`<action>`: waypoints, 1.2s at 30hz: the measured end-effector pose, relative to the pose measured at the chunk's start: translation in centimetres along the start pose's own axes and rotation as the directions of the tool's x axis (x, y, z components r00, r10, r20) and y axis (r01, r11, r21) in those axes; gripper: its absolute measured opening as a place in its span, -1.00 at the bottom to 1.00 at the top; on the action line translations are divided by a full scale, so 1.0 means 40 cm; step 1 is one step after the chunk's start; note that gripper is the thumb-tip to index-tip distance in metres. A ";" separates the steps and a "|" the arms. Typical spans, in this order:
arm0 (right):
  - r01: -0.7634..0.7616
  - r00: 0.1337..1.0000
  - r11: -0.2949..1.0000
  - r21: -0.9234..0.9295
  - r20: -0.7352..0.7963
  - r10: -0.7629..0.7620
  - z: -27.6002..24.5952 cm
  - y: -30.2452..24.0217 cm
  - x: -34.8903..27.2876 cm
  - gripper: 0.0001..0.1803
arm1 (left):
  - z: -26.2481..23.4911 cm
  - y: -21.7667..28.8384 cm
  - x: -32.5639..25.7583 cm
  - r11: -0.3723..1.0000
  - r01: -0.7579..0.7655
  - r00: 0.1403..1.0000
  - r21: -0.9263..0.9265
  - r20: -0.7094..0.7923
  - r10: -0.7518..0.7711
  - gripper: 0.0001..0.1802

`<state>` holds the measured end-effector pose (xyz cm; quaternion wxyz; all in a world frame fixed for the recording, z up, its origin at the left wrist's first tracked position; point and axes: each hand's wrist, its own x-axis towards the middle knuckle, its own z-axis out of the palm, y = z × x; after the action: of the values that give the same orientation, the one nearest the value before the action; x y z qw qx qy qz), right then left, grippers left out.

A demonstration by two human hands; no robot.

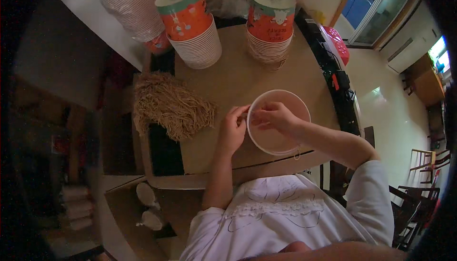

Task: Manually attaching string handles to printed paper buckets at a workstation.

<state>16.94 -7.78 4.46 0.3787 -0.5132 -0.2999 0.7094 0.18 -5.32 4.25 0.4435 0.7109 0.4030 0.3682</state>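
The half-curled left hand [232, 131] braces the white tub [288, 138] as the bent-fingered right hand [276, 117] seemingly works inside, either's grip unclear, which calls for steadiness.

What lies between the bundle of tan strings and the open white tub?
In the head view, the left hand lies between the strings and the tub, with brown tabletop showing beside it.

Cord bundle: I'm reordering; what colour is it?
Tan; the cord bundle shows best in the head view.
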 end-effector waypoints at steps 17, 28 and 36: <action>0.025 1.000 0.997 0.070 0.008 -0.026 0.010 0.001 0.000 -0.77 | 0.010 -0.007 0.000 1.000 -0.001 0.999 -0.010 -0.036 0.001 -0.67; 0.062 0.998 0.998 0.004 0.021 -0.063 -0.015 -0.012 0.000 -0.78 | 0.042 -0.003 0.015 0.987 -0.069 0.991 0.148 -0.099 0.085 -0.82; 0.191 0.982 0.980 -0.048 -0.006 -0.191 0.006 -0.072 -0.072 -0.81 | 0.089 -0.070 0.051 0.995 0.052 0.994 -0.085 -0.088 -0.059 -0.89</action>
<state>17.91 -8.67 8.31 0.4342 -0.4946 -0.3626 0.6598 3.44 -3.88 0.81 0.4638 0.6632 0.4267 0.4037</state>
